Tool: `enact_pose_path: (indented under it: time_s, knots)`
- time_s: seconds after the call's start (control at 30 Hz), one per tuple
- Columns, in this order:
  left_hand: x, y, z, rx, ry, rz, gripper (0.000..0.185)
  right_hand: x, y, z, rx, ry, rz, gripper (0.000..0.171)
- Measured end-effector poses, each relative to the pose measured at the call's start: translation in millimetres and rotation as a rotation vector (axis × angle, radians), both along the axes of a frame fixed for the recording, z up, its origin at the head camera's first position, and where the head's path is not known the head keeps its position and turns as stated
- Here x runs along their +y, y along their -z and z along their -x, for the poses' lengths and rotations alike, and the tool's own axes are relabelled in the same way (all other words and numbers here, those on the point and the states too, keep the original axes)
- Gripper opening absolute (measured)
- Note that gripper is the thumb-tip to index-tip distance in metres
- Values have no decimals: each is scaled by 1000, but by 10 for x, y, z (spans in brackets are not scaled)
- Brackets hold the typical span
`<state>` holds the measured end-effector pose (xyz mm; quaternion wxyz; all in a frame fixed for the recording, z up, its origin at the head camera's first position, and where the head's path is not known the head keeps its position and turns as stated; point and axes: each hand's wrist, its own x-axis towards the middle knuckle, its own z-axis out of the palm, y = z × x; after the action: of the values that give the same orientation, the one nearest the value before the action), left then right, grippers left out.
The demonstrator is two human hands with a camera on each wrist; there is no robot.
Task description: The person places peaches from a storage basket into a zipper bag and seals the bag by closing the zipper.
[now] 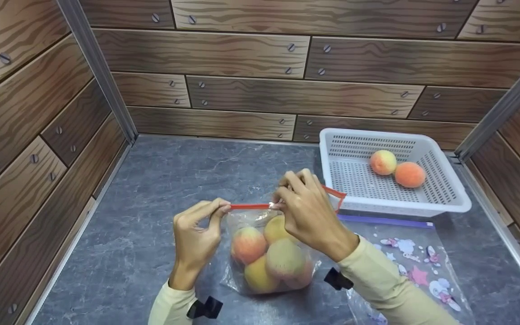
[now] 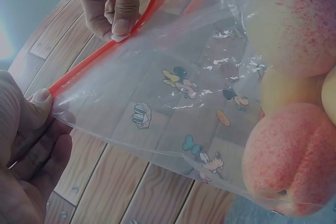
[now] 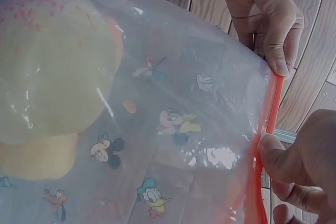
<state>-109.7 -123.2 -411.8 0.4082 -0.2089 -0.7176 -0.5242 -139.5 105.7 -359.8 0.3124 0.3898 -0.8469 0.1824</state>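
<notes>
A clear zip bag (image 2: 157,93) with cartoon prints stands upright on the grey table, with several peaches (image 1: 285,259) in its lower part. Along its top runs a red zip strip (image 1: 250,206). My left hand (image 1: 195,237) pinches the strip's left corner between thumb and fingertips. Partway along the strip, my right hand (image 1: 307,216) pinches the small white slider (image 2: 119,38) with thumb and finger. To the right of that hand the strip's far end stands apart in a gap, while the stretch between both hands lies together as one line.
A white perforated basket (image 1: 395,206) stands at the back right, holding one yellow-red peach (image 1: 383,162) and one orange peach (image 1: 410,175). Under my right forearm lies a flat clear bag (image 1: 418,253) with a purple strip and cartoon prints. Wood-patterned walls (image 1: 242,92) enclose the table.
</notes>
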Motion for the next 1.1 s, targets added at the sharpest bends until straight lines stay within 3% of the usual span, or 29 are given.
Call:
enact_pose_path:
  time_s: [0.43, 1.1]
  knots:
    - [-67, 8, -10, -13, -10, -19, 13, 69, 0, -11, -43, 34, -28, 21]
    - [-194, 47, 6, -31, -54, -36, 12, 211, 34, 19, -24, 45, -12, 17]
